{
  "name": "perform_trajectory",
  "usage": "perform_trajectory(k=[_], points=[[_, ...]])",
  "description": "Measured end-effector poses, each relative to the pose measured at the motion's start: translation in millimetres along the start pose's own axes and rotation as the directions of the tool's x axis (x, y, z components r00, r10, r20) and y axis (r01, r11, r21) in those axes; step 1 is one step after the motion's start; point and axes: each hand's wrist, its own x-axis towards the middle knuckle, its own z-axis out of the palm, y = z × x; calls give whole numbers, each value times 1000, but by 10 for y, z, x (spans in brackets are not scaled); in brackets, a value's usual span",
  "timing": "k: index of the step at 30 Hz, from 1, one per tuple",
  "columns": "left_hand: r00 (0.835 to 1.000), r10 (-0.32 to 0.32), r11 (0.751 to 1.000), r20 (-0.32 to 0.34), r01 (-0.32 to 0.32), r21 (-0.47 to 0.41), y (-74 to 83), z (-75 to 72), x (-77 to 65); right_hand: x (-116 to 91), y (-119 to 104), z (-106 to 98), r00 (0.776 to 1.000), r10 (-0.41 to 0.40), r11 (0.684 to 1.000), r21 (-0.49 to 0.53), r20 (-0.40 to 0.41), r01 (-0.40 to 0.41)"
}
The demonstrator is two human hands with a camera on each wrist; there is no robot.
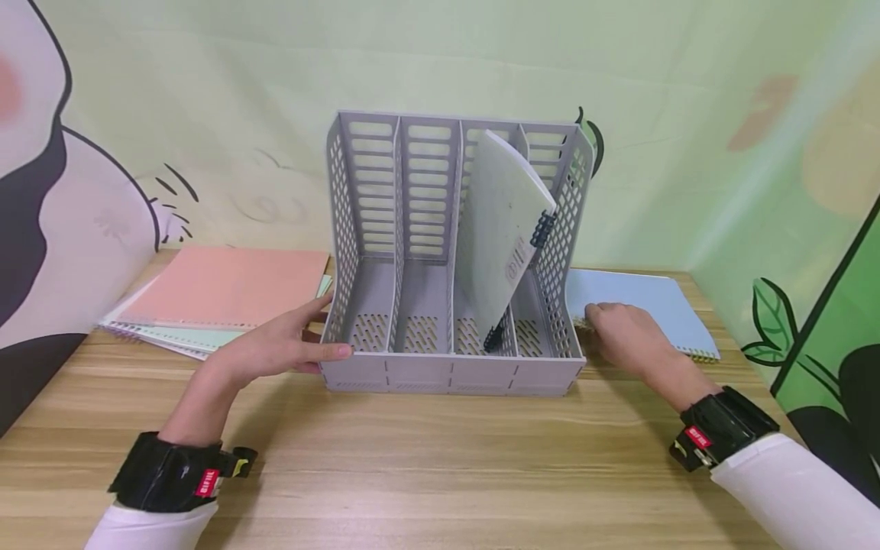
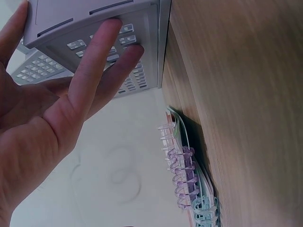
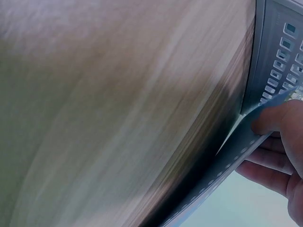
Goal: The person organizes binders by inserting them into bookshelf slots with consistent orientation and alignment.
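left hand (image 1: 275, 350) just touching left side of rack (image 1: 419, 374), fingers pretty straight, right hand (image 1: 629, 338) pinching blue notebook (image 1: 656, 299) on the right

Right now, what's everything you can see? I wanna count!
Rack: one, grey, four slots, in the middle
Standing notebook: one, pale grey-green, leaning in the third slot from left
Notebook pile: at least three, orange-pink on top, left of the rack
Blue notebook: one visible, light blue, right of the rack
Table: one, brown wood, underneath
Backdrop: one, pale green with cartoons, behind
Wristbands: two, black with red tags, wrists
Sleeves: two, white, bottom corners
Left hand: one, touching the rack's left front corner
Right hand: one, pinching the blue notebook
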Motion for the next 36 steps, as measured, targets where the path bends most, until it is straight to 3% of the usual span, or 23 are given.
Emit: perform_trajectory(k=[21,36], points=[[1000,-7,1000,-2,7,-10,-21,5,11,-7,-64,-32,987,109,994,-6,-118,-110],[1000,-20,1000,-5,20,-21,-5,12,-11,-4,-98,-13,953,197,980,62,-231,-187]])
